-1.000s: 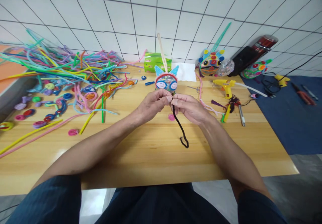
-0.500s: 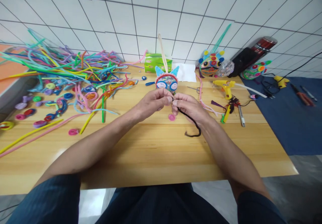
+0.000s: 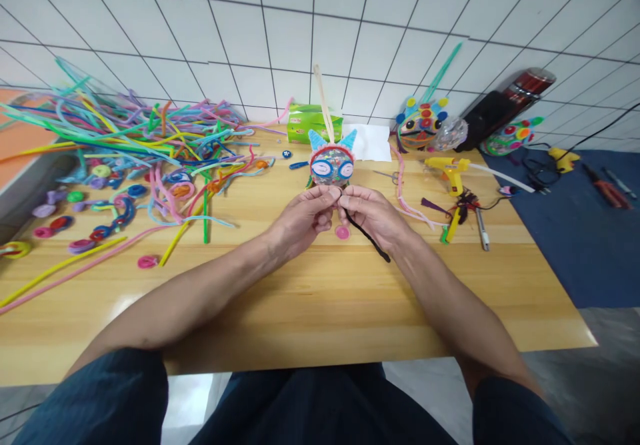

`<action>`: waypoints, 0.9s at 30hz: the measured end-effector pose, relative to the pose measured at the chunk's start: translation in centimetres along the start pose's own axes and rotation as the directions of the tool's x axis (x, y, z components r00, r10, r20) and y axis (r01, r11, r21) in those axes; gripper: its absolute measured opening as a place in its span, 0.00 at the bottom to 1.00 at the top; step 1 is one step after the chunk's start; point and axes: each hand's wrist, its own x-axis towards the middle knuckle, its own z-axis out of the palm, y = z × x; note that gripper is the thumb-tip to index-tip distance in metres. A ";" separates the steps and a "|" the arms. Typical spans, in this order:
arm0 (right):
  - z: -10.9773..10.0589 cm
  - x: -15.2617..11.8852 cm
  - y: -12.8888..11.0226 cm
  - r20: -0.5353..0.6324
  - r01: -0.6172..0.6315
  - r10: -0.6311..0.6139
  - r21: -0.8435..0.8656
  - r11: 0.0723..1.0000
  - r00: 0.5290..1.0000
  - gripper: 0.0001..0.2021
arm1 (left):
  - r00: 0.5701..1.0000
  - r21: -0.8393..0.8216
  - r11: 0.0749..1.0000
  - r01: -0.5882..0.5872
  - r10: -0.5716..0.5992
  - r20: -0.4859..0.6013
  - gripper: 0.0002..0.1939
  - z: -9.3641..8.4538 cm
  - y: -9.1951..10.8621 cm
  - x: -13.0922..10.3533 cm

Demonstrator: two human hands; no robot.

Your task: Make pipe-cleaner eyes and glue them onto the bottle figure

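A black pipe cleaner (image 3: pixel 369 237) runs between my two hands above the table. My left hand (image 3: pixel 309 215) pinches its upper end between thumb and fingers. My right hand (image 3: pixel 369 212) grips it close by, fingertips almost meeting the left ones, and the loose tail slants down to the right. Just behind my hands stands a clear ball ornament (image 3: pixel 332 164) with blue pointed ears, round blue-rimmed eyes and a beige hanging loop. Beneath my hands a small pink coil (image 3: pixel 343 232) lies on the wood. The pinched end is mostly hidden by my fingers.
Many coloured pipe cleaners (image 3: pixel 150 128) are heaped at the left, with coiled pieces before them. A green tissue pack (image 3: pixel 315 124) stands at the wall. To the right are a yellow glue gun (image 3: pixel 450 173), another decorated ball (image 3: pixel 421 125) and a dark red flask (image 3: pixel 533 88).
The pipe cleaner's loose tail, curled in a hook before, now hangs straighter and looks shorter. My hands have dropped slightly, uncovering more of the eared ornament.
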 end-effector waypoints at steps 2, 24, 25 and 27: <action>-0.1 0.0 -0.3 0.007 -0.016 0.016 0.017 1.000 1.000 0.16 | 0.999 0.079 0.997 -0.022 0.019 0.042 0.19 -0.4 0.5 0.4; -0.6 0.1 -0.3 0.077 -0.104 0.100 0.051 0.993 0.992 0.19 | 0.988 0.218 0.971 -0.097 0.068 0.137 0.19 -0.6 1.2 0.4; -0.7 0.0 -0.5 0.081 -0.103 0.100 0.040 0.994 0.992 0.18 | 0.980 0.279 0.952 -0.122 0.072 0.183 0.19 -0.9 1.6 0.6; -0.8 -0.1 -0.7 0.089 -0.102 0.100 0.011 0.995 0.991 0.17 | 0.968 0.400 0.901 -0.167 0.071 0.243 0.17 -1.4 2.5 0.9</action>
